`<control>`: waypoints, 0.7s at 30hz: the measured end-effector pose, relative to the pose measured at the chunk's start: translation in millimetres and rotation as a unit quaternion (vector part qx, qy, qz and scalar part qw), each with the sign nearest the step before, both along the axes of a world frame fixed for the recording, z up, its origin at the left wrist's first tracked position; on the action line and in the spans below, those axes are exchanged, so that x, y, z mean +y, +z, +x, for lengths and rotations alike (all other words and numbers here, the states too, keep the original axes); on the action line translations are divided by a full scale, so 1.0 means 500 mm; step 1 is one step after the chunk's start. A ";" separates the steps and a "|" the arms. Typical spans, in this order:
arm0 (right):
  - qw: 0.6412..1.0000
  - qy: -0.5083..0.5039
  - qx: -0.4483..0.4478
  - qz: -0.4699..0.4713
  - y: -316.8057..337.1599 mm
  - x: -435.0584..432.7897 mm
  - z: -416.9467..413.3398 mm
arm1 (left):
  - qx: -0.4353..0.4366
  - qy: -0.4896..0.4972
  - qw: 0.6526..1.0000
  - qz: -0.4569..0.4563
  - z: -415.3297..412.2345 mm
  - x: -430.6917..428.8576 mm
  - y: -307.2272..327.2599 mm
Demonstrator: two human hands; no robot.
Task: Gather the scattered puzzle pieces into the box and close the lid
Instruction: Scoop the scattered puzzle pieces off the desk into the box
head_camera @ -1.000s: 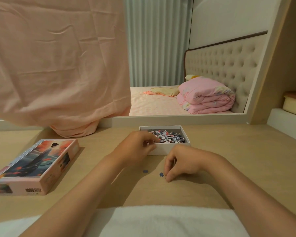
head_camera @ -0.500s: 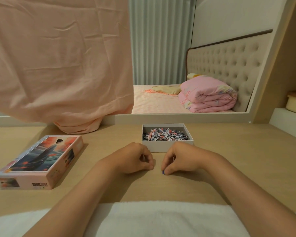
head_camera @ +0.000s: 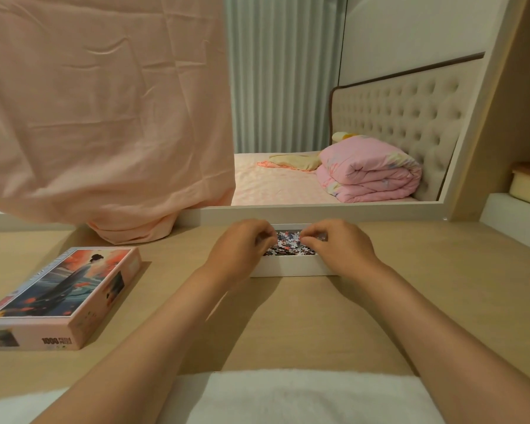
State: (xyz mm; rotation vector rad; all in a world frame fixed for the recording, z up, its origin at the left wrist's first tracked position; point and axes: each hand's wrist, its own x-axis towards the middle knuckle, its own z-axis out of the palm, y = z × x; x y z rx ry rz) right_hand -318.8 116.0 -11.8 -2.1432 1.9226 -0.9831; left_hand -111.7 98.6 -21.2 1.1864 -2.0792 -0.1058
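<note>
Both hands (head_camera: 288, 249) over box (head_camera: 291, 268)

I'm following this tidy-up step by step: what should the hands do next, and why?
Probably let go of whatever the pinched fingertips carry, so it drops into the box. Both the left hand and right hand are over the pile of puzzle pieces inside it, the desk in front shows no loose pieces, and the lid lies off to the left.

A single head-worn wide-angle view looks forward and down along both forearms, from close above the near edge of the desk (head_camera: 410, 301). It faces the desk's far edge, where a mirror (head_camera: 288, 117) stands. No second view exists, so nothing is shared.
</note>
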 end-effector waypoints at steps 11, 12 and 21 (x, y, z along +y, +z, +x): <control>0.989 0.064 -0.021 0.133 -0.032 0.015 -0.012 | -0.007 0.054 0.983 0.174 -0.002 0.012 -0.054; 0.989 0.067 -0.019 0.127 -0.029 0.021 -0.009 | -0.008 0.053 0.984 0.173 0.001 0.017 -0.053; 0.991 0.072 0.097 0.054 0.010 0.054 0.079 | -0.074 0.150 0.976 0.138 0.106 0.067 -0.002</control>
